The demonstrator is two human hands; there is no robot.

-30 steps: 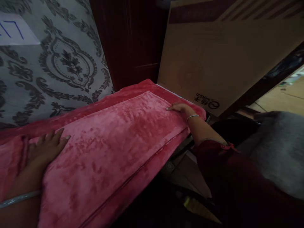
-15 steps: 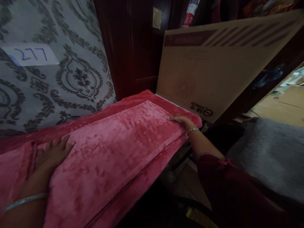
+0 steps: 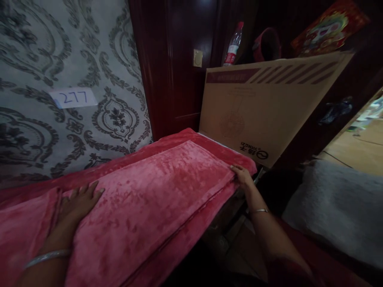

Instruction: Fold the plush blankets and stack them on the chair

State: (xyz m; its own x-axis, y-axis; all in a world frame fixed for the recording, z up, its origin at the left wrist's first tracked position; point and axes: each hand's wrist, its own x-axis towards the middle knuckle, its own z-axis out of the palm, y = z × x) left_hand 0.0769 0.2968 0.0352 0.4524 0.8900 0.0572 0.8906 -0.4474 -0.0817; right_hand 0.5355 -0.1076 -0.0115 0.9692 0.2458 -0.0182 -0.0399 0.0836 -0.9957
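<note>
A pink plush blanket (image 3: 155, 183) lies folded in a long flat layer on a red plush cover (image 3: 179, 139). My left hand (image 3: 80, 201) rests flat on the blanket near a raised fold on the left, fingers spread. At the blanket's far right edge is my right hand (image 3: 241, 175), closed round the edge near the corner. Its thumb side shows on top, while the other fingers are mostly hidden.
A large cardboard box (image 3: 257, 107) stands behind the blanket's right end. Above it are a plastic bottle (image 3: 232, 48) and a red packet (image 3: 326, 30). Patterned wallpaper (image 3: 116, 111) borders the left. Grey plush fabric (image 3: 335, 211) lies at right.
My right hand has shifted from the blanket's top to its right edge. The left hand stays flat on the blanket. The view has tilted up, showing more above the box.
</note>
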